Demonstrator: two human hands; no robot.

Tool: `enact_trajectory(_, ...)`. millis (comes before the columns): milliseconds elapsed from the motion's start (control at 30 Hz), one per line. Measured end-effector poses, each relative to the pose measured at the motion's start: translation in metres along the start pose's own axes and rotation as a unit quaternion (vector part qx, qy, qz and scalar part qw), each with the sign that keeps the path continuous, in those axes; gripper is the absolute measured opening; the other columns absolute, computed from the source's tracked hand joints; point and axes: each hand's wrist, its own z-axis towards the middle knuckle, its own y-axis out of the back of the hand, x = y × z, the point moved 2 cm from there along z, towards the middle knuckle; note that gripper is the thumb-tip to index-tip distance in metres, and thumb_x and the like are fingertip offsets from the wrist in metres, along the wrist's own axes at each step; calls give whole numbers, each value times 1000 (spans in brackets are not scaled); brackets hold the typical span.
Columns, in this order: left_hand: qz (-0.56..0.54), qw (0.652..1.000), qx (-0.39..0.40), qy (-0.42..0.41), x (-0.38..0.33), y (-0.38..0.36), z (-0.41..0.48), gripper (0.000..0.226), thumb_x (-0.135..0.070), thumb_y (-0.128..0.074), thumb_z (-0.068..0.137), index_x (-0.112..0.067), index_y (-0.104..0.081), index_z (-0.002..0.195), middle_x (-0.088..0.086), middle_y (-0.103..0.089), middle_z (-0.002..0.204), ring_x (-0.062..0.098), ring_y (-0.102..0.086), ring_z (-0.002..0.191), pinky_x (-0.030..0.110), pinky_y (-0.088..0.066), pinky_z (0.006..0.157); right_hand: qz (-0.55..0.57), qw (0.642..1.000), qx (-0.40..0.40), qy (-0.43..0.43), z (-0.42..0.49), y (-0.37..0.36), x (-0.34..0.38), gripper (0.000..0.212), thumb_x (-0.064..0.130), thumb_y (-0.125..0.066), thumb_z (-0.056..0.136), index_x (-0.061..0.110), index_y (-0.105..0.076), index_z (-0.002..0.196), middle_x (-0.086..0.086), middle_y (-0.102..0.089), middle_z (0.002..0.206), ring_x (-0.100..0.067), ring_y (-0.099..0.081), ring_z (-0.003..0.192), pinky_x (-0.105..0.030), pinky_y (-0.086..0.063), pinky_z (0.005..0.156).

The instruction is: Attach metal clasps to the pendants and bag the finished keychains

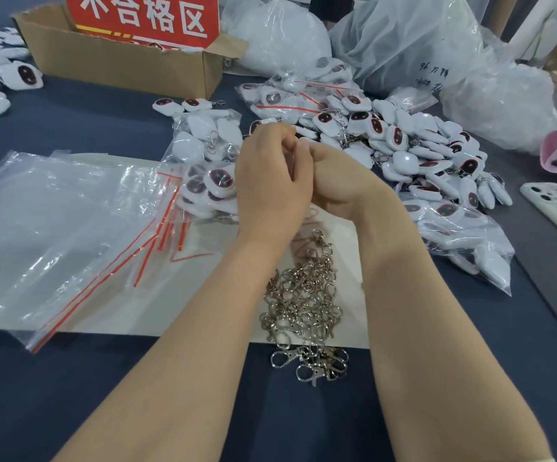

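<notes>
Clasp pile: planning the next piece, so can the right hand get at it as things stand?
Probably yes. The clasp pile lies uncovered between the forearms, with nothing over it. The right hand looks busy against the left hand, though.

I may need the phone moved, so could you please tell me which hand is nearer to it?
Right. The right hand lies left of the phone, well apart from it; the left hand is beside the right one, farther still.

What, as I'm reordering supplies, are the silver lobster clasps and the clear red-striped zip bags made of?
The silver lobster clasps look like polished metal: bright mirror-like glints. The clear red-striped zip bags look like thin glossy plastic film: see-through, wrinkled, catching glare.
</notes>
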Motion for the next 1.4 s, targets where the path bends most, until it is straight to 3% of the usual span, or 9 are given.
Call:
enact_trajectory(133, 68, 996, 62, -14, 9, -7, -2, 13, -17, -51, 92, -5, -53, 87, 7, -56, 95, 24, -53, 89, 35, -39, 77, -185, 957, -220, -33, 0, 26, 7, 22, 7, -48, 90, 0, -68, 98, -20, -70, 99, -26, -65, 82, -35, -55, 80)
enact_trajectory(233, 147, 978, 144, -43, 13, -13, -9, 11, -21, -51, 92, -13, -50, 84, 6, -57, 97, 23, -53, 86, 33, -36, 72, -316, 868, -378, -72, -16, 47, 1, 31, 14, -46, 90, 7, -63, 115, -18, -61, 123, -33, -52, 118, -34, -39, 100)
enact_trajectory(400, 199, 965, 163, -52, 14, -15, -10, 12, -24, -49, 92, -19, -45, 82, 2, -56, 97, 20, -51, 85, 29, -30, 71, -363, 802, -389, -271, -33, 67, -15, 42, 22, -48, 88, 13, -50, 129, -22, -14, 156, -38, -2, 146, -49, -1, 119)
enact_trajectory(533, 191, 966, 167, -51, 13, -14, -11, 11, -23, -50, 92, -19, -45, 82, 3, -58, 99, 20, -53, 87, 31, -36, 74, -381, 811, -361, -258, -30, 67, -17, 42, 23, -47, 87, 12, -53, 127, -17, -40, 142, -35, -30, 135, -49, -21, 112)
enact_trajectory(633, 187, 966, 172, -47, 13, -14, -11, 10, -22, -50, 91, -18, -47, 83, 3, -57, 98, 21, -53, 88, 33, -36, 76, -339, 853, -367, -151, -28, 60, -13, 30, 19, -46, 91, 11, -61, 115, -9, -61, 115, -27, -53, 108, -31, -37, 88)
enact_trajectory(800, 189, 965, 177, -43, 12, -14, -11, 8, -22, -51, 91, -17, -49, 84, 2, -56, 95, 21, -52, 86, 31, -34, 75, -336, 819, -458, -81, -28, 58, -5, 29, 21, -45, 93, 18, -61, 118, -6, -58, 127, -28, -46, 124, -42, -37, 104)
enact_trajectory(900, 192, 965, 176, -42, 12, -14, -11, 10, -22, -51, 91, -19, -47, 83, 2, -57, 97, 20, -52, 87, 30, -33, 74, -373, 795, -428, -211, -32, 68, -14, 40, 27, -47, 92, 18, -50, 131, -15, -30, 151, -38, -19, 142, -50, -15, 116)
enact_trajectory(967, 190, 965, 177, -40, 12, -13, -12, 11, -23, -51, 91, -19, -46, 82, 2, -58, 98, 20, -53, 88, 30, -34, 75, -403, 794, -366, -269, -33, 67, -21, 43, 28, -48, 91, 15, -48, 132, -18, -30, 150, -42, -23, 139, -50, -15, 116)
enact_trajectory(1400, 192, 965, 175, -39, 13, -15, -11, 10, -23, -52, 90, -16, -51, 84, 4, -57, 95, 23, -53, 88, 33, -35, 77, -385, 879, -265, -94, -13, 36, -15, 45, 19, -54, 90, 14, -48, 134, -10, -50, 138, -30, -40, 130, -34, -32, 106)
